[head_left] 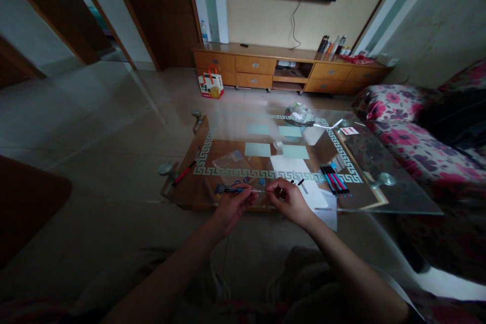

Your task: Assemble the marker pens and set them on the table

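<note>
My left hand (231, 208) is closed around a dark pen (232, 190) with some blue on it, held level over the near edge of the glass table. From the pen a thin, pale refill-like rod (257, 191) sticks out to the right. Close to that rod's end, my right hand (289, 200) pinches thumb and forefinger together; whatever sits between them is too small to make out. Right of it lie white paper sheets (315, 196) with small black pen parts (301, 182). A row of several pens (334, 180), black, red and blue, rests farther right.
The glass table (410, 202) has a clear plastic bag (229, 164), a red and black pen (185, 173), a round blue piece (261, 181) and a crumpled bag (299, 113) on it. A flowered sofa (402, 136) stands right; a paper carrier bag (211, 86) is by the cabinet (254, 65).
</note>
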Tool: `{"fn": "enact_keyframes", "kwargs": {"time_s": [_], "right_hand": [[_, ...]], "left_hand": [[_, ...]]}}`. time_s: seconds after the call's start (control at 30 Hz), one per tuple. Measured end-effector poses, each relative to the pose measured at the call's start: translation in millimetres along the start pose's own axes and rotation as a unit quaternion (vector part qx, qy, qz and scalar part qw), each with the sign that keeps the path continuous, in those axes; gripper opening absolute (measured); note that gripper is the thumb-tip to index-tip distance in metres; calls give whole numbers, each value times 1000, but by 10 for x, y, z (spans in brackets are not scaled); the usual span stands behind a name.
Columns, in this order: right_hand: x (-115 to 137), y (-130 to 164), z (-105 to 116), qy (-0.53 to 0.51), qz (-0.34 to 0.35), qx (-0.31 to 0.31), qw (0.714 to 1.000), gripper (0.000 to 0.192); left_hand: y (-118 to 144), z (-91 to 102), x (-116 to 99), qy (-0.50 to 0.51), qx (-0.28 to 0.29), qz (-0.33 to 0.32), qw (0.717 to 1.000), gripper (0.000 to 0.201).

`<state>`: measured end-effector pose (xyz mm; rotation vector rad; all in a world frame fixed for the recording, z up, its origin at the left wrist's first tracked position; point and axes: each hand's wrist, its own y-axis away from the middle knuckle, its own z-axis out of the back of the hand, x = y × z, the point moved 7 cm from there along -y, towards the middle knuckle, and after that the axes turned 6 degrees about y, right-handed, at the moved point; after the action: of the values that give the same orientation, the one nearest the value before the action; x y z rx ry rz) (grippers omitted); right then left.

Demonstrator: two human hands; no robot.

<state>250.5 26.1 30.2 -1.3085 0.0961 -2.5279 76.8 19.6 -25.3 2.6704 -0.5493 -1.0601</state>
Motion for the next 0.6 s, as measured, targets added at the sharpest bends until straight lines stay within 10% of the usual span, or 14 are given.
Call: {"fn": "enact_keyframes", "kwargs": {"time_s": [0.6], "right_hand": [[36, -7, -12, -4, -5, 3, 1000, 10]], "left_hand": [[39, -54, -2, -7, 7, 11, 1000, 23]]}}
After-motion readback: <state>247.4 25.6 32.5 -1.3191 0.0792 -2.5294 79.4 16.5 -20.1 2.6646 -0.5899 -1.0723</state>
